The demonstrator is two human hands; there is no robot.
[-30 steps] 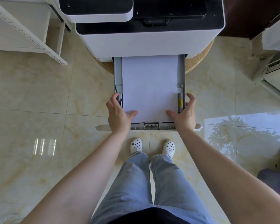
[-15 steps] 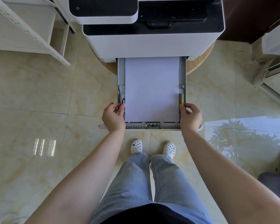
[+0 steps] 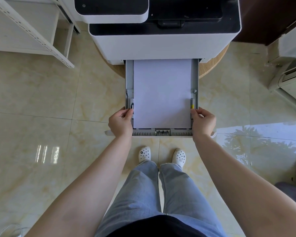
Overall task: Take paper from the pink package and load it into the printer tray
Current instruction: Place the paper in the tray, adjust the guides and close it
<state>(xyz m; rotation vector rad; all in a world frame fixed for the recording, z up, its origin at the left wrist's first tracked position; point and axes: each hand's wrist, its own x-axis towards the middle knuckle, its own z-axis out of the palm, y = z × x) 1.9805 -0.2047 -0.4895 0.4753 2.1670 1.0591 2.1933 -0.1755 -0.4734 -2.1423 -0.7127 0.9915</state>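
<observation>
The grey printer tray (image 3: 129, 77) is pulled out from under the white printer (image 3: 161, 43). A stack of white paper (image 3: 161, 93) lies flat inside it between the side guides. My left hand (image 3: 120, 122) grips the tray's left side at the left paper guide, fingers curled. On the other side, my right hand (image 3: 202, 121) holds the right edge at the guide with the yellow mark (image 3: 192, 106). The pink package is not in view.
The printer stands on a round wooden stand (image 3: 212, 65) above a glossy tiled floor. A white metal shelf (image 3: 32, 31) is at the back left, an air conditioner unit (image 3: 290, 72) at the right. My legs and white clogs are below the tray.
My hands moved off the paper's front corners out to the tray's two sides and closed on the guides. The paper now lies flat and uncovered.
</observation>
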